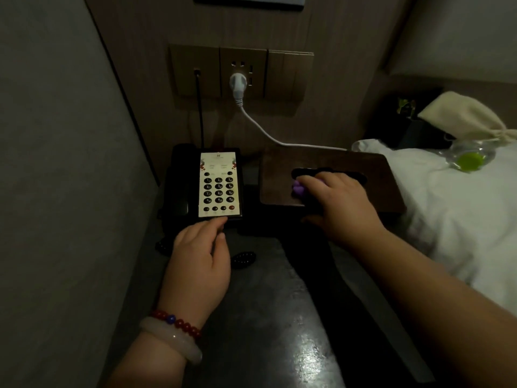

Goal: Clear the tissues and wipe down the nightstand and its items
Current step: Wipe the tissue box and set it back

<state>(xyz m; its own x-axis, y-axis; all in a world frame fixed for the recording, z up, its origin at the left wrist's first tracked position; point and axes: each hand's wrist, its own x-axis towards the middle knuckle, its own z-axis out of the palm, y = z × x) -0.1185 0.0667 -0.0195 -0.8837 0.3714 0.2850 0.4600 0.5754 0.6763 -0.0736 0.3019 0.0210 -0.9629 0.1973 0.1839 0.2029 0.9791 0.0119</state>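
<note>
Wiping seems to be the step in hand, and it is now at the wooden tissue box [330,166], which stands at the middle right of the frame on the desk [251,317], just beside the bed [447,219]. The right hand [338,203] lies on top of the box with its fingers curled over a purple cloth [298,189] and presses it near the dark slot. The left hand [200,261] is at the lower middle of the frame. Its bent fingers touch the front edge of the telephone [219,186], but I cannot tell if they grip it or only rest there. No loose tissue shows on the desk, so I judge the clearing is probably done, though the light is weak.

The next move calls for drawing the cloth over the rest of the box lid with even pressure. The left hand may need to steady the telephone or lift it for wiping beneath. A small dark object [244,257] near the left hand will also need moving aside.
</note>
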